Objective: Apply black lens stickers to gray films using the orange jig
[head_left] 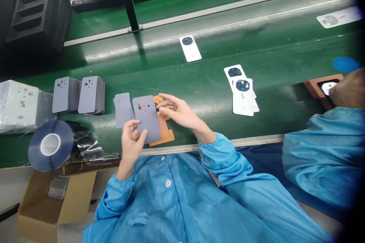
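Note:
My left hand (pixel 132 140) grips a grey phone back panel (pixel 148 121) by its lower left edge, thumb on the face. The panel has several camera holes near its top and is tilted over an orange jig (pixel 164 131), hiding much of it. Orange shows through some holes. My right hand (pixel 181 111) is at the panel's upper right edge, fingers stretched out and apart; whether the fingertips touch the panel or the jig I cannot tell. Close to my left hand, a few more grey panels (pixel 122 110) lie overlapping on the green bench.
Two stacks of grey panels (pixel 61 96) stand left, beside a plastic-wrapped stack (pixel 21 106) and a film roll (pixel 51 146). White camera-cutout panels (pixel 242 102) lie right, another (pixel 191 51) farther back. A co-worker's hand (pixel 349 89) is at a brown fixture (pixel 310 87). Below sits a carton (pixel 40 205).

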### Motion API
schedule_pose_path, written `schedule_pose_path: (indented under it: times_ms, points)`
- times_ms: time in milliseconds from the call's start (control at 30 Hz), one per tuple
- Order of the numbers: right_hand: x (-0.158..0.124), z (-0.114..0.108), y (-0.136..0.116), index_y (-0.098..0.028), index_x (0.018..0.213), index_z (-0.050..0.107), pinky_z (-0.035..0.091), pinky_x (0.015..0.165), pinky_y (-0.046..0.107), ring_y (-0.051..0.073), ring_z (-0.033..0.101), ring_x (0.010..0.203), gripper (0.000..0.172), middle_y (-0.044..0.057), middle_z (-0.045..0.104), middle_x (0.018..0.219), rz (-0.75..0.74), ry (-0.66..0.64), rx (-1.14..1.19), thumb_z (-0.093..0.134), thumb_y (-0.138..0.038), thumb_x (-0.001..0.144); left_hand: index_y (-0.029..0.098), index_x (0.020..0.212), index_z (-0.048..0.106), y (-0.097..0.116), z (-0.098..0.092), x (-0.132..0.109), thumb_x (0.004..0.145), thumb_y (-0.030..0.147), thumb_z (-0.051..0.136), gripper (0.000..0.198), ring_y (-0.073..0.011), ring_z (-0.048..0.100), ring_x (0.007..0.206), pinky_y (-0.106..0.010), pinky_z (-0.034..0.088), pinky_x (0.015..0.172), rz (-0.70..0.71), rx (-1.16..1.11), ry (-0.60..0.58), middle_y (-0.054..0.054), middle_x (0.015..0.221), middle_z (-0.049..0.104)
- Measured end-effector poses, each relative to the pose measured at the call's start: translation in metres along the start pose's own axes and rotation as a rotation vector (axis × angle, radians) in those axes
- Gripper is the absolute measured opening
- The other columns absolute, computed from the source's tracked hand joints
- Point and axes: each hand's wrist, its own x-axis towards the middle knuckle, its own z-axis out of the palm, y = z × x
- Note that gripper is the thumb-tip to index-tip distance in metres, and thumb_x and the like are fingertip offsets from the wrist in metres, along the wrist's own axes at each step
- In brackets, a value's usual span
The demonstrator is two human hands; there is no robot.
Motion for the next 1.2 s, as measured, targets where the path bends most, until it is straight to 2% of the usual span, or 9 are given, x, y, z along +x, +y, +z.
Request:
schedule_pose_path:
  times_ms: [100,233,367,533,667,800,867,967,1200]
  points:
    - [0.003,0.007,-0.001,-0.020,0.153,0.052,0.061,0.078,0.034,0.016,0.069,0.082,0.067,0.007,0.075,0.107,-0.077,-0.020,-0.027,0.071,-0.031,0.089,0.023,0.116,0.057,-0.021,0.018,-0.013,0.090,0.032,0.074,0.032,-0.0147,0.068,0.088,-0.026,0.054,0.075,0.038,0.135,-0.066,-0.005,0.111,0.065]
    - [0.001,0.006,-0.001,-0.020,0.150,0.054,0.058,0.077,0.031,0.015,0.064,0.081,0.061,0.004,0.071,0.098,-0.131,-0.039,-0.139,0.063,-0.023,0.090,0.023,0.122,0.060,-0.030,0.017,-0.014,0.094,0.030,0.069,0.030,-0.0170,0.064,0.086,-0.032,0.053,0.081,0.162,0.434,-0.085,-0.005,0.108,0.067]
    - [-0.001,0.004,0.003,-0.020,0.144,0.060,0.054,0.069,0.028,0.013,0.060,0.074,0.058,0.002,0.068,0.097,-0.112,-0.047,-0.192,0.065,-0.022,0.087,0.023,0.136,0.056,-0.022,0.010,-0.003,0.099,0.029,0.061,0.038,-0.0251,0.064,0.120,-0.041,0.053,0.102,0.250,0.538,-0.178,-0.012,0.131,0.065]
    - [-0.001,0.001,0.009,-0.019,0.139,0.064,0.054,0.069,0.029,0.012,0.059,0.070,0.053,0.003,0.067,0.099,-0.120,0.064,-0.255,0.068,-0.025,0.086,0.023,0.147,0.048,-0.019,0.005,0.014,0.102,0.031,0.058,0.047,-0.0310,0.044,0.150,-0.053,0.039,0.123,0.368,0.624,-0.351,-0.015,0.150,0.056]
    - [-0.002,0.001,0.009,-0.019,0.131,0.070,0.058,0.082,0.034,0.016,0.065,0.081,0.044,0.007,0.071,0.110,-0.219,0.162,-0.412,0.064,-0.019,0.087,0.023,0.153,0.047,-0.022,0.002,0.020,0.104,0.033,0.056,0.051,-0.0337,0.017,0.163,-0.060,0.027,0.129,0.409,0.717,-0.449,-0.015,0.168,0.038]
    - [-0.006,0.004,0.009,-0.020,0.129,0.071,0.057,0.097,0.039,0.023,0.069,0.108,0.038,0.010,0.072,0.125,-0.289,0.133,-0.559,0.058,-0.020,0.094,0.025,0.157,0.047,-0.028,-0.002,0.021,0.105,0.037,0.055,0.054,-0.0357,0.002,0.166,-0.063,0.021,0.130,0.376,0.778,-0.485,-0.013,0.177,0.016]
    - [-0.008,0.007,0.010,-0.020,0.130,0.071,0.056,0.102,0.042,0.025,0.068,0.117,0.037,0.011,0.071,0.130,-0.289,0.112,-0.596,0.056,-0.021,0.096,0.029,0.159,0.046,-0.030,-0.003,0.022,0.105,0.040,0.055,0.056,-0.0362,0.000,0.166,-0.065,0.020,0.129,0.374,0.786,-0.499,-0.010,0.179,0.010]
    - [-0.009,0.009,0.014,-0.021,0.131,0.071,0.056,0.106,0.044,0.025,0.068,0.120,0.037,0.011,0.071,0.132,-0.294,0.109,-0.638,0.053,-0.021,0.099,0.032,0.159,0.047,-0.033,-0.006,0.023,0.105,0.042,0.056,0.056,-0.0372,0.000,0.165,-0.066,0.021,0.128,0.393,0.796,-0.516,-0.007,0.180,0.005]
    - [-0.012,0.014,0.020,-0.020,0.136,0.070,0.054,0.112,0.046,0.025,0.065,0.128,0.042,0.012,0.069,0.139,-0.322,0.110,-0.769,0.043,-0.019,0.103,0.036,0.158,0.048,-0.035,-0.008,0.026,0.103,0.044,0.059,0.057,-0.0415,0.001,0.165,-0.070,0.021,0.126,0.420,0.856,-0.499,-0.007,0.180,0.005]
